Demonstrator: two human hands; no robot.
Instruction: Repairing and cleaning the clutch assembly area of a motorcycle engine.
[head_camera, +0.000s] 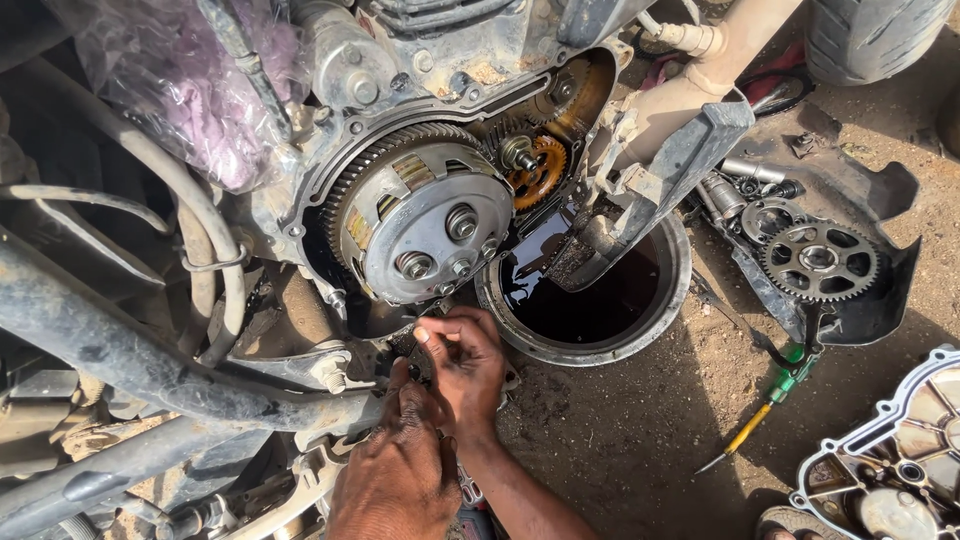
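An opened motorcycle engine fills the upper left, with its round clutch assembly (428, 225) exposed and a small orange gear (540, 170) beside it. Both my hands work close together just under the clutch. My right hand (462, 362) has its fingers pinched on something small and dark below the clutch rim; what it is cannot be made out. My left hand (398, 465) lies lower, against the frame, with its fingers curled near the right hand's wrist. Whether it holds anything is hidden.
A round metal pan (600, 345) with dark oil sits on the dirt under the engine. To the right lie a sprocket (818, 260) on a black plastic piece, sockets, a green-and-yellow screwdriver (765, 408) and an engine cover (900, 470). A tyre (870, 35) stands top right.
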